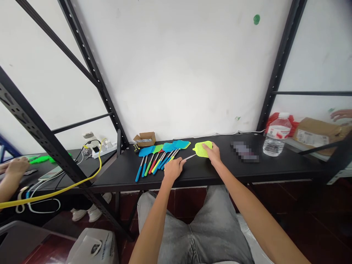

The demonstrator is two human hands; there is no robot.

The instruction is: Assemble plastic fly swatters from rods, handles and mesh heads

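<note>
A yellow-green fly swatter lies across both my hands just above the black table. My left hand is closed around its handle end, with the thin metal shaft showing beyond the fingers. At the mesh head's right side, my right hand grips the edge between thumb and fingers. Left of these, several fly swatters rest side by side and partly overlapping, with blue heads, a green head and blue, green, red and yellow handles pointing toward me. My left hand hides part of the nearest handles.
Behind the swatters stands a small open cardboard box. A water bottle and a blurred-out flat item are at the right. Black metal uprights frame the table. A yellow cable and another person's hand appear left.
</note>
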